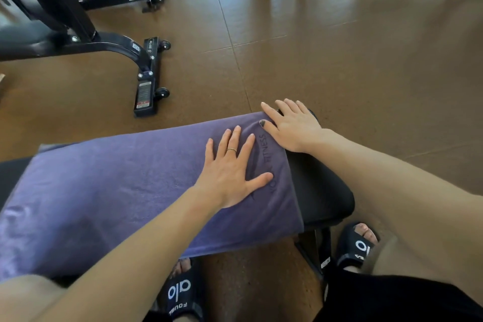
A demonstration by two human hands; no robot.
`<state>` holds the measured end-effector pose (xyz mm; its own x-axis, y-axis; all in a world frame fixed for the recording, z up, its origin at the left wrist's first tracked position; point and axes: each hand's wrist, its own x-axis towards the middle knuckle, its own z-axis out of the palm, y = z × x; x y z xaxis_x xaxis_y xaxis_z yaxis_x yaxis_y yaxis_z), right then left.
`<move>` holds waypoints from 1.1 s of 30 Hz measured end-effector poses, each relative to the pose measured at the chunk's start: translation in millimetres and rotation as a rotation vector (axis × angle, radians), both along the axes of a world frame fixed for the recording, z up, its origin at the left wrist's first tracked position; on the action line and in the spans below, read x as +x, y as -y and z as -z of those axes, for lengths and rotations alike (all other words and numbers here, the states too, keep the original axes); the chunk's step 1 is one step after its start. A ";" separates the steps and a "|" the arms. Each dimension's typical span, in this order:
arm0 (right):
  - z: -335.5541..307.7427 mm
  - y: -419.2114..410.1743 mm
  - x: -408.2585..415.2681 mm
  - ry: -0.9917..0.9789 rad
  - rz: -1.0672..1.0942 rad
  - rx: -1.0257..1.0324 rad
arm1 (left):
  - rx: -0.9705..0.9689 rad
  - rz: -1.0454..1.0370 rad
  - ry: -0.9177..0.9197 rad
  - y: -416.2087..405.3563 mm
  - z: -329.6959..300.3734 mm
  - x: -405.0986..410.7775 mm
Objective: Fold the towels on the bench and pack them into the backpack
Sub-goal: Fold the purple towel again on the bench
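Both forearms reach in from the near edge, and under them lies the purple towel (pixel 136 191), spread flat along the black padded worktop (pixel 324 191) with its near edge draped over the side and its right end stopping short of the pad's end. Stitched lettering (it reads FITNESS, at least in part) runs along that right end. The left hand (pixel 230 175) rests palm down on the cloth beside the lettering, fingers straight and spread, its grip wide and holding nothing. The right hand (pixel 292 128) lies flat at the far right corner, partly on the towel and partly on the bare pad, fingers likewise straight, nothing pinched.

Terry cloth like this should be light, soft and limp, with no stiffness to hold a crease, so it wants smoothing flat and lifting by two corners at once. The right-end corners look the best places to pinch; the vinyl pad may let the cloth slide.

Beyond stand black slides (pixel 180 293) on the person's feet, a brown floor (pixel 339 47) and another gym bench frame (pixel 115 44). No backpack shows.
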<state>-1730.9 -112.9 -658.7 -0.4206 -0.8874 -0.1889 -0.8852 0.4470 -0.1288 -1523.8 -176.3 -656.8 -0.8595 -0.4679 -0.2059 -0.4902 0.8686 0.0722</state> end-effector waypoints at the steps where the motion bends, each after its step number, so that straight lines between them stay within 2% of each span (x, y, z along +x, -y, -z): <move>1: -0.3 -0.8 -1.7 -0.003 0.029 0.003 | -0.008 0.012 -0.036 -3.8 -2.3 1.5; 5: -1.6 -1.9 -4.8 0.025 0.102 0.001 | 0.006 0.172 -0.056 -45.2 -0.1 6.1; 9: -3.5 5.9 -0.7 0.031 0.171 -0.083 | -0.055 0.165 -0.148 -69.0 -8.3 5.1; 12: -6.1 13.9 -2.1 0.065 0.252 -0.100 | -0.114 0.343 -0.268 -90.8 -19.0 11.4; 15: -14.0 22.0 -3.2 0.232 0.335 -0.141 | -0.177 0.506 -0.208 -109.0 -9.8 17.7; 18: -19.2 27.4 -5.8 0.384 0.432 -0.234 | -0.198 0.483 -0.190 -111.0 -5.4 16.3; 26: -22.9 27.3 9.2 0.401 0.407 -0.506 | -0.141 0.521 -0.246 -115.2 -20.6 19.3; 31: -42.6 38.6 16.5 0.542 0.367 -0.637 | 0.012 0.265 -0.383 -102.6 -51.0 38.5; 33: -53.3 47.5 23.3 0.693 0.378 -0.691 | 0.071 0.130 -0.477 -87.0 -69.2 59.4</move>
